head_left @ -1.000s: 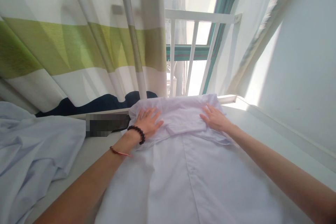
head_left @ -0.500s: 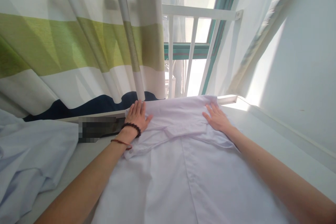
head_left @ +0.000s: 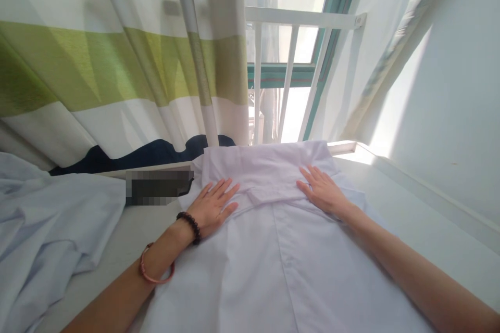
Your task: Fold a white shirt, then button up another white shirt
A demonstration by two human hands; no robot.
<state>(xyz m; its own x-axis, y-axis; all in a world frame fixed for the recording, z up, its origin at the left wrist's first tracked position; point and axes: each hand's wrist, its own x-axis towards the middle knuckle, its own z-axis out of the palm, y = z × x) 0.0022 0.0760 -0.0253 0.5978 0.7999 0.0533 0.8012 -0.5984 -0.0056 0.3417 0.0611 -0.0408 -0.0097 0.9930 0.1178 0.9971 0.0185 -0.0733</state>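
A white button-front garment (head_left: 258, 265), a coat or shirt, lies spread out in front of me. Its far end is folded over into a flat band (head_left: 265, 158), with creased layers along the near edge of the fold. My left hand (head_left: 214, 203) rests palm down on the left part of these layers, fingers spread, with a dark bead bracelet and a reddish band at the wrist. On the right side of the fold lies my right hand (head_left: 322, 190), flat with its fingers apart. Neither hand grips the cloth.
More white cloth (head_left: 58, 223) lies heaped at the left. A dark object (head_left: 183, 182), partly blurred out, sits by the far edge. Beyond are a white and green curtain (head_left: 156, 67), a white railing (head_left: 300, 18) and a window; a white wall (head_left: 461, 88) rises at the right.
My left hand has slid back toward me and slightly right, off the far left corner of the fold. My right hand has shifted slightly nearer, still flat on the cloth.
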